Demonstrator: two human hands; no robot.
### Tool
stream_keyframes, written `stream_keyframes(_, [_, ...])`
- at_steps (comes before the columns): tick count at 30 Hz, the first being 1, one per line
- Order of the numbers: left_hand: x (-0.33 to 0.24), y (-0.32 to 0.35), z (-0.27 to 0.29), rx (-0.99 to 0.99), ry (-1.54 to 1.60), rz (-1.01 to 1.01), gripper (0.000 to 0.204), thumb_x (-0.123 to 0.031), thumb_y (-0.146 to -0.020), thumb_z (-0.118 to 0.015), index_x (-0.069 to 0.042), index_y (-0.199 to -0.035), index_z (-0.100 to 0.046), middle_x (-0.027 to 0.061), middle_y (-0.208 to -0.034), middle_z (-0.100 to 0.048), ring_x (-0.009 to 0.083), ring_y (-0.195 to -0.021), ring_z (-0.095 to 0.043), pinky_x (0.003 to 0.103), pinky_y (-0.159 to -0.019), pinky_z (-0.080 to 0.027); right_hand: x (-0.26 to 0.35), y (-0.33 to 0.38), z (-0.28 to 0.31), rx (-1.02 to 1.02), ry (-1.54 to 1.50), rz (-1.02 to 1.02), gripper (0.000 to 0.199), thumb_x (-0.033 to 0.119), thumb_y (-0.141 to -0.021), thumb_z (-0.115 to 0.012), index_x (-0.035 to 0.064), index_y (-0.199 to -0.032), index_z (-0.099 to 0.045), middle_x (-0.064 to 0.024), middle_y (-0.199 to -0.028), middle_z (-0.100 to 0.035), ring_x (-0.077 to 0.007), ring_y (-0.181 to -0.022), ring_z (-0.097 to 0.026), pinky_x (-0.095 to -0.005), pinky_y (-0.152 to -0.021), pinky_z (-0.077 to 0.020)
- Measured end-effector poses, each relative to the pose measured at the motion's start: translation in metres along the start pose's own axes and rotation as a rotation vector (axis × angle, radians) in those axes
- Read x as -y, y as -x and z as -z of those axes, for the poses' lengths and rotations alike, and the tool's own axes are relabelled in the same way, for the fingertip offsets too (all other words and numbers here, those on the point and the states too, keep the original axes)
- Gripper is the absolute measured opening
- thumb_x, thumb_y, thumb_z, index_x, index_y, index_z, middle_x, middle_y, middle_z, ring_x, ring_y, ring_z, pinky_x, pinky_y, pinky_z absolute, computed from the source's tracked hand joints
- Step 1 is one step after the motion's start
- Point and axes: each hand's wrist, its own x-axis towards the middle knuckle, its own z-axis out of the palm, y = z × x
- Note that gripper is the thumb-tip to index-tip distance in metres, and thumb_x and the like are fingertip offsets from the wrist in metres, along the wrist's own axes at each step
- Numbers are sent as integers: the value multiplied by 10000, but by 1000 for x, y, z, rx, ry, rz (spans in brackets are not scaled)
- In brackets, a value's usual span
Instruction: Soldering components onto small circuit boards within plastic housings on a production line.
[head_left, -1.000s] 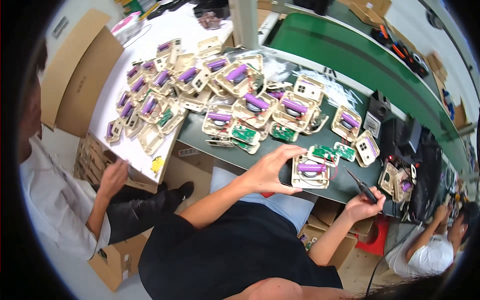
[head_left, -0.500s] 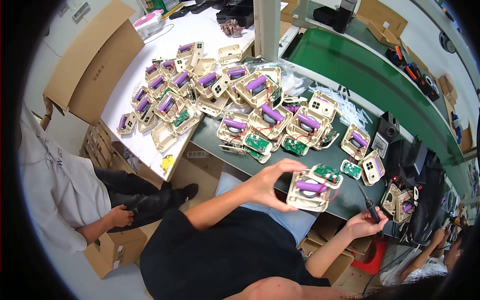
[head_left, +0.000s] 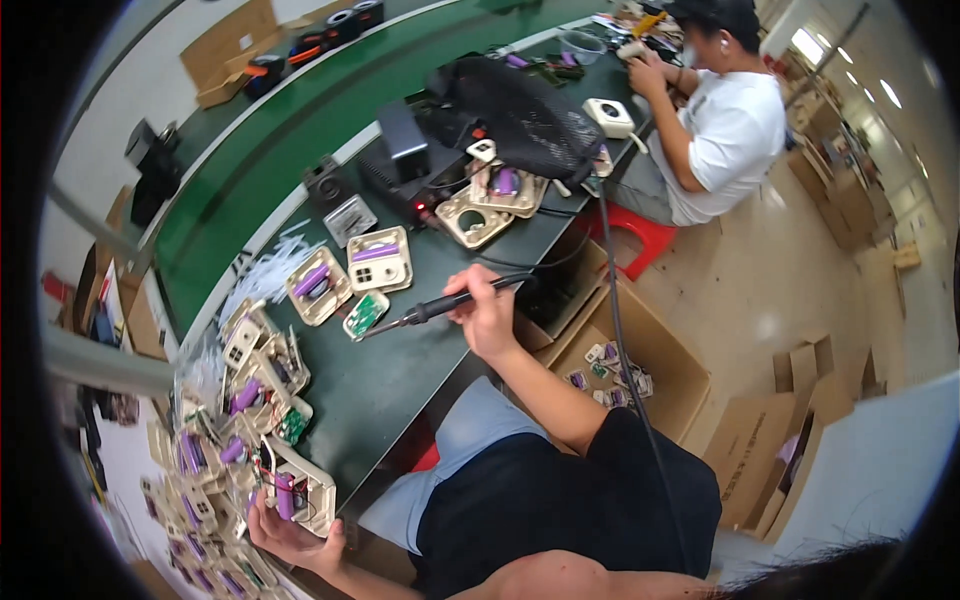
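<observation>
My left hand (head_left: pixel 292 538) grips a cream plastic housing (head_left: pixel 318 500) by its edge. Inside it sit a purple cylindrical battery cell and thin wires. My right hand (head_left: pixel 487 318) is closed around the dark handle of a soldering iron (head_left: pixel 440 306), held over the dark green bench. Its tip points left, close to a green circuit board (head_left: pixel 367 313) in a small cream cover; whether they touch I cannot tell. Beside that board lie an open housing with a purple cell (head_left: pixel 318 287) and another cream housing (head_left: pixel 380 260). More opened housings (head_left: pixel 250 390) crowd the bench near my left hand.
A black soldering station (head_left: pixel 405 150) and a black mesh bag (head_left: pixel 520 115) stand on the bench. A green conveyor belt (head_left: pixel 300 120) runs behind. A cardboard box (head_left: pixel 640 340) with parts is on my right. A cable hangs past it. A co-worker (head_left: pixel 730 130) sits beyond.
My view has swung to the right, bringing the co-worker and the box of parts into sight. Both hands keep hold of the housing and the soldering iron; the housing is now beside the pile.
</observation>
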Motion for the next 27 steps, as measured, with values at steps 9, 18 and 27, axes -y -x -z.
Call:
stream_keyframes(9, [-7,-19,-37,47,40,40,1194,-478,-631,-971,-67,-1529,-300,211,-1470,-478,341,-1356,-492,468,-1166,-364,-3,1,6,-27,-8,-16,395,320,-1086,-512,20,-870,-652,-35,-724,-615,-80,-562,-556,-228,-510,-426])
stream_keyframes(18, [-7,-20,-60,33,129,105,1195,-499,-614,-969,-42,-1509,-324,196,-1448,-468,344,-1344,-485,461,-1170,-343,-1,5,3,-28,11,-70,380,307,-1088,-519,21,-875,-652,-42,-752,-626,-85,-563,-568,-226,-507,-432])
stream_keyframes(27, [6,-22,-63,38,127,76,1200,-500,-585,-979,-30,-1490,-345,173,-1411,-474,323,-1319,-501,451,-1144,-375,-4,4,6,-14,-31,-61,368,300,-1089,-514,22,-890,-651,-52,-790,-646,-89,-578,-582,-227,-515,-439])
